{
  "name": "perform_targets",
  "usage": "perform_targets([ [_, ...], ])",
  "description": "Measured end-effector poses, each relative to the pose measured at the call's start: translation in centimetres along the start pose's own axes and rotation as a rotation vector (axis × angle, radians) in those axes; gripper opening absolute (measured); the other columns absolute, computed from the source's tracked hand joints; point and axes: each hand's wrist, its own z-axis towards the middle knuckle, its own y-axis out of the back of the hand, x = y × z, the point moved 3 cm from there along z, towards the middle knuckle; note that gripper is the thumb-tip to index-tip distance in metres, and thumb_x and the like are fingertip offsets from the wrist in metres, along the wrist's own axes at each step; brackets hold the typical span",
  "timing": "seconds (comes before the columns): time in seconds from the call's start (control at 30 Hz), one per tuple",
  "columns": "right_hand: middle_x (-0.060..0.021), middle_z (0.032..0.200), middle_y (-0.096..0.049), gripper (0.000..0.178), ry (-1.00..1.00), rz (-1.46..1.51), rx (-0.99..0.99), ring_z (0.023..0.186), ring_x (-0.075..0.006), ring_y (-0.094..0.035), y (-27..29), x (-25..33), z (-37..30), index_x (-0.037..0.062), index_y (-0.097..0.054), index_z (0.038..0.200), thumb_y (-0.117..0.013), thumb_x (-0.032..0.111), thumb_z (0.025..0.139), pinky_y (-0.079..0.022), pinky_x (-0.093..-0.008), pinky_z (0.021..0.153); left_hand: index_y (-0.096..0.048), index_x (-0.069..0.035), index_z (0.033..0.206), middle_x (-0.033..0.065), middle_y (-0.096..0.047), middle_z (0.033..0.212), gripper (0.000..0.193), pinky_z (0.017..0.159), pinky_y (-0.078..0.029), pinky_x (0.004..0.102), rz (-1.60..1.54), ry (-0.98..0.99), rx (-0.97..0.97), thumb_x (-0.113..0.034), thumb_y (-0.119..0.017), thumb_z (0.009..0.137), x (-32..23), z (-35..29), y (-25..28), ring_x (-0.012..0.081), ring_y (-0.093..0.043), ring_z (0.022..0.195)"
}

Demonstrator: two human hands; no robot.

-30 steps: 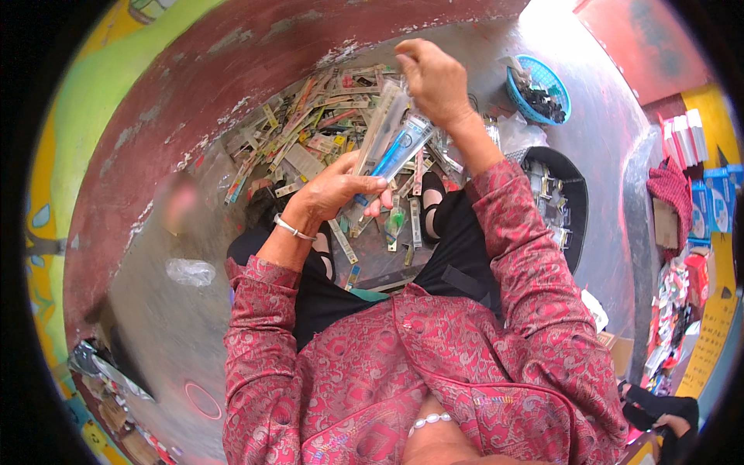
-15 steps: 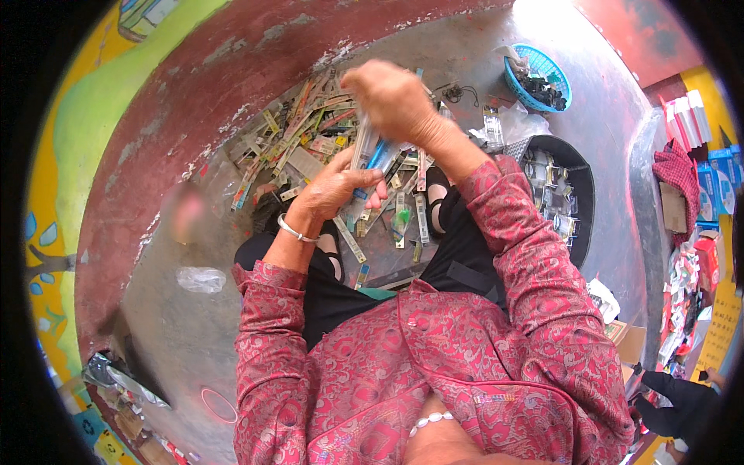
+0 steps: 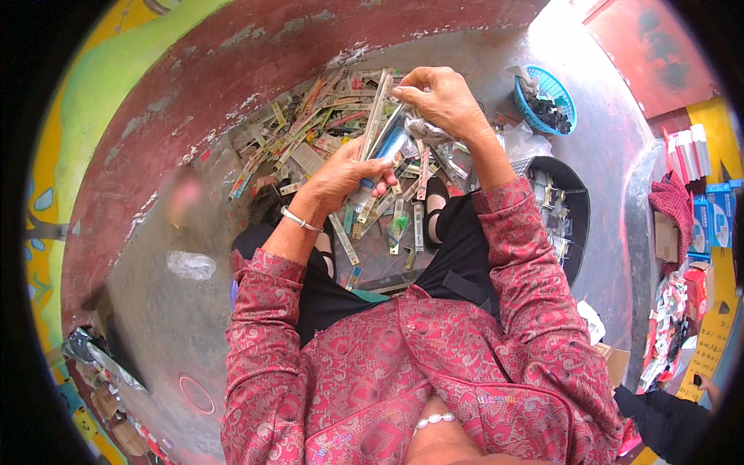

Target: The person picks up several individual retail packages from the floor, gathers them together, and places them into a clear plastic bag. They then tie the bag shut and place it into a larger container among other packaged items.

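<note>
My left hand (image 3: 341,174) is closed around the lower end of several long, flat strips that look like rulers. One is clear (image 3: 377,112) and another is blue (image 3: 390,145); they slant up and away from me, fanned slightly apart. My right hand (image 3: 449,101) is at their upper end, thumb and forefinger close to the clear strip's tip. Under its curled fingers hangs a crumpled greyish piece of cloth or film (image 3: 426,132). Beyond and below my hands, a heap of similar flat strips (image 3: 310,147) covers the floor between my feet and the wall.
A black round container (image 3: 575,182) holding clear packaged pieces stands by my right knee. Farther back is a blue basket (image 3: 572,101) with dark scraps. A clear plastic bag (image 3: 191,265) lies at left. A red curved wall (image 3: 139,147) bounds the floor. Another person's dark sleeve (image 3: 666,415) shows lower right.
My right hand has moved right and slightly down from above the strips, and its blur is gone. The strips in my left hand now show more plainly, spread slightly apart.
</note>
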Motion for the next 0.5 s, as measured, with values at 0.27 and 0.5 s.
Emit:
perform_targets([
  [0.27, -0.0077, 0.077, -0.062, 0.023, 0.028, 0.012, -0.010, 0.072, -0.0130, -0.058, 0.7, -0.3, -0.2, 0.0006, -0.064, 0.090, -0.066, 0.015, 0.072, -0.047, -0.0259, 0.068, -0.047, 0.004, 0.109, 0.0085, -0.059, 0.072, 0.031, 0.048, -0.046, 0.0181, -0.233, -0.052, -0.004, -0.013, -0.054, 0.084, -0.5, 0.0, 0.0, 0.0092, -0.055, 0.054],
  [0.5, -0.0101, 0.076, -0.060, 0.009, 0.312, -0.007, -0.613, 0.068, -0.0250, -0.061, 1.7, 3.2, -1.4, 0.0059, -0.061, 0.078, -0.063, 0.014, 0.074, -0.048, -0.0340, 0.058, -0.046, 0.001, 0.109, 0.0089, -0.060, 0.069, 0.028, 0.044, -0.043, 0.0194, -0.101, 0.003, -0.113, -0.010, -0.054, 0.084, 0.3, 0.9, 0.0, 0.0101, -0.054, 0.051],
])
